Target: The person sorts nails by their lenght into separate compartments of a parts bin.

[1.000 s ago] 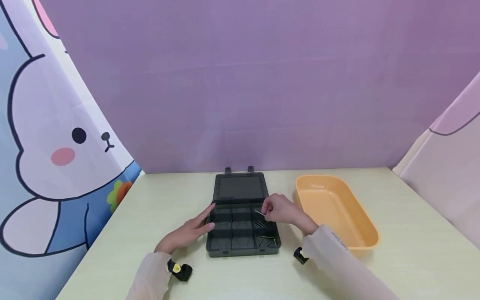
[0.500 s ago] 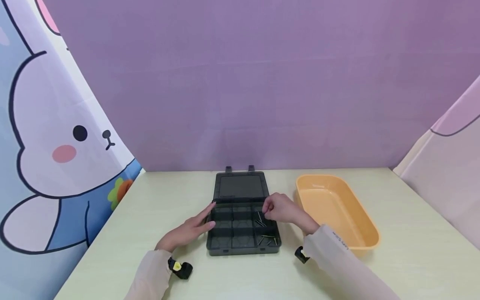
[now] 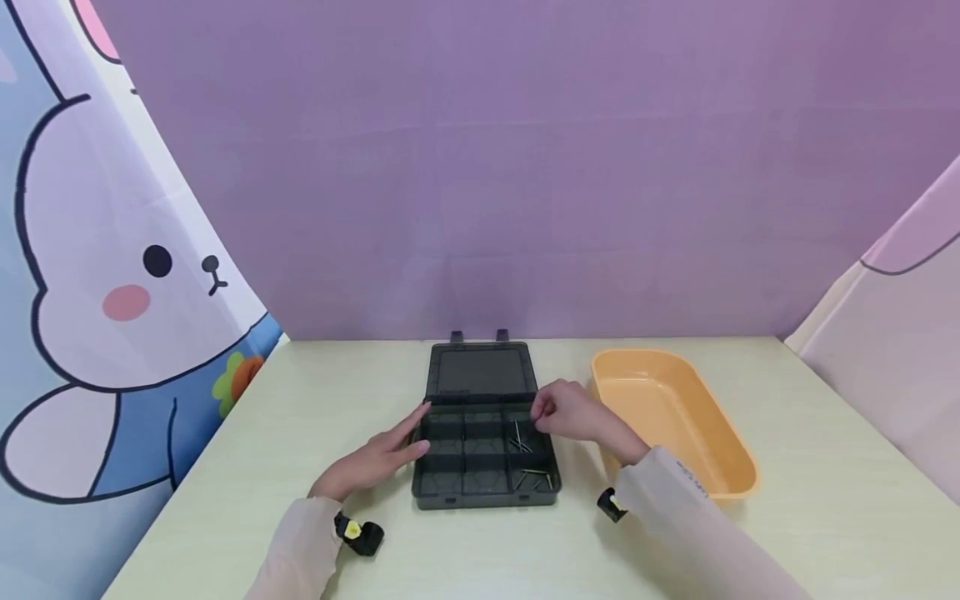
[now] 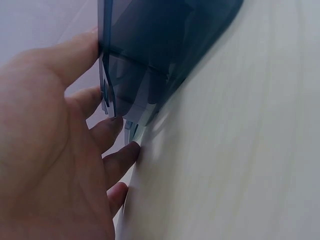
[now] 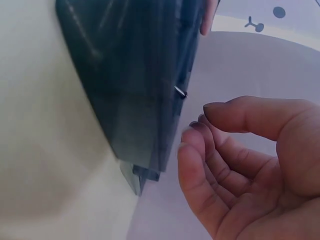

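Observation:
A dark translucent compartment box lies on the table with its lid raised. My left hand rests against its left side, thumb and fingers spread along the edge, as the left wrist view also shows. Just above the box's right rim is my right hand, fingers loosely bent and nothing held between thumb and fingertips. One thin metal pin leans in the right column, close to the fingertips. Its shiny end shows at the rim in the right wrist view. Several similar pins lie in the front right compartment.
A yellow-orange tray stands right of the box, partly behind the right forearm. The pale table meets a purple cloth backdrop at its far edge, and a printed cartoon cloth hangs at left.
The right hand has let go of a metal pin, which now leans in the right column, and has drawn slightly right and up. The left hand stays against the box.

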Demonstrator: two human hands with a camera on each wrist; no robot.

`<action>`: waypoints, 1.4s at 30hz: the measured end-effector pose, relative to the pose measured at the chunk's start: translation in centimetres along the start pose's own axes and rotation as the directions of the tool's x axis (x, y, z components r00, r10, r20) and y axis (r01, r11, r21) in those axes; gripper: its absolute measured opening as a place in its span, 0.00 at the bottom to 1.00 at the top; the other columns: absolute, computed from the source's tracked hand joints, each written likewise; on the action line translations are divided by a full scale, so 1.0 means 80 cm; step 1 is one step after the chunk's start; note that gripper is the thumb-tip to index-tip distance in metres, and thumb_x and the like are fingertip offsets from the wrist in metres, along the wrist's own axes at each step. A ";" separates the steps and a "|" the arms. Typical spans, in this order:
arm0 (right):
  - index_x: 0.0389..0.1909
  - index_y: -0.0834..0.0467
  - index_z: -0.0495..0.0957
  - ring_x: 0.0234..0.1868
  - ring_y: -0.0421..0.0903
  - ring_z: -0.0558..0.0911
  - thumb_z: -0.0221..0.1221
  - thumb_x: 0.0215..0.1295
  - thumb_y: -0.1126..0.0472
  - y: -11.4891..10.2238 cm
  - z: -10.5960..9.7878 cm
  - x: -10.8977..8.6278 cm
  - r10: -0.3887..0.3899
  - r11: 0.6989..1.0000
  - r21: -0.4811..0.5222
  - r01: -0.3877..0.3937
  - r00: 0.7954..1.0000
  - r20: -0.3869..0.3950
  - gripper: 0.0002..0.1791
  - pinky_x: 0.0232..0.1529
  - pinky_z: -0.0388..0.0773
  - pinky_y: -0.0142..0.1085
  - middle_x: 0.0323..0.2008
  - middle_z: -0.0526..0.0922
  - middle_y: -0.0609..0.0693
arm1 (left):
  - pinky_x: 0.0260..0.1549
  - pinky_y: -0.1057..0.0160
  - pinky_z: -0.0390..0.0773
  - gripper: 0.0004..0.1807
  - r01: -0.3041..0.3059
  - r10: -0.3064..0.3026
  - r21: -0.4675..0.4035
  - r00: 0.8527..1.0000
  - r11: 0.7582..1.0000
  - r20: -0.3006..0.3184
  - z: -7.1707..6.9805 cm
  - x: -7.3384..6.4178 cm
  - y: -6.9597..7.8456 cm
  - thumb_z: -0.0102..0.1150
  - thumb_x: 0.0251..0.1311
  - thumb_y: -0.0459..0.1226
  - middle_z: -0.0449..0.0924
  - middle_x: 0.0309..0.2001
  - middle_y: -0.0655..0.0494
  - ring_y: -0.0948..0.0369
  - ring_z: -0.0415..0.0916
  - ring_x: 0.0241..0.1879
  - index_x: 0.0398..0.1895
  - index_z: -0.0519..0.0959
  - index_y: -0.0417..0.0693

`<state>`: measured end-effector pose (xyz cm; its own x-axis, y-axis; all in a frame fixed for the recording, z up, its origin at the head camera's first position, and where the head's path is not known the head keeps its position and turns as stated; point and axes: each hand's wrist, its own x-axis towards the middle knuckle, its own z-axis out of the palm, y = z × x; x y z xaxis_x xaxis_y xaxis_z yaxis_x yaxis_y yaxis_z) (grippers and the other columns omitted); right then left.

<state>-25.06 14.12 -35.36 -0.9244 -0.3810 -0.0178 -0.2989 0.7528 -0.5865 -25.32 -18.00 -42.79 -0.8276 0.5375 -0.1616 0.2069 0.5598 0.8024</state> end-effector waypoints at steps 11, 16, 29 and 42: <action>0.28 0.64 0.81 0.27 0.43 0.74 0.62 0.55 0.69 0.024 -0.015 -0.012 0.061 0.998 -0.025 -0.062 0.998 -0.023 0.01 0.30 0.74 0.33 0.25 0.80 0.49 | 0.67 0.34 0.45 0.37 0.009 -0.009 0.009 1.000 1.000 0.001 -0.002 0.002 0.001 0.41 0.71 0.55 0.36 0.77 0.51 0.44 0.36 0.75 0.77 0.38 0.66; 0.28 0.64 0.81 0.25 0.42 0.73 0.61 0.56 0.69 0.044 -0.018 -0.022 0.078 0.996 -0.028 -0.080 0.996 -0.053 0.01 0.29 0.72 0.32 0.24 0.80 0.49 | 0.66 0.34 0.46 0.37 0.009 -0.009 0.009 1.000 1.000 0.004 -0.001 0.002 0.001 0.42 0.71 0.54 0.36 0.77 0.51 0.43 0.36 0.75 0.76 0.38 0.67; 0.30 0.65 0.81 0.25 0.42 0.73 0.61 0.57 0.69 0.058 -0.025 -0.029 0.045 0.998 -0.034 -0.047 0.997 -0.061 0.02 0.29 0.73 0.32 0.24 0.80 0.48 | 0.66 0.33 0.45 0.36 -0.001 0.001 0.016 1.000 1.000 -0.007 0.003 0.004 0.000 0.41 0.72 0.52 0.35 0.77 0.51 0.43 0.36 0.75 0.77 0.38 0.65; 0.30 0.64 0.80 0.25 0.40 0.72 0.61 0.58 0.68 0.061 -0.020 -0.032 -0.022 0.999 -0.034 0.019 0.997 -0.076 0.02 0.27 0.71 0.30 0.23 0.78 0.47 | 0.66 0.34 0.46 0.36 0.007 -0.007 0.014 1.000 1.000 -0.010 0.004 0.003 -0.002 0.40 0.72 0.52 0.36 0.77 0.50 0.43 0.37 0.75 0.77 0.39 0.65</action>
<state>-24.51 19.59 -36.90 -0.9330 -0.3555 0.0560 -0.3244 0.7633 -0.5587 -25.40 -17.77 -43.14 -0.8343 0.5272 -0.1610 0.2085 0.5722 0.7932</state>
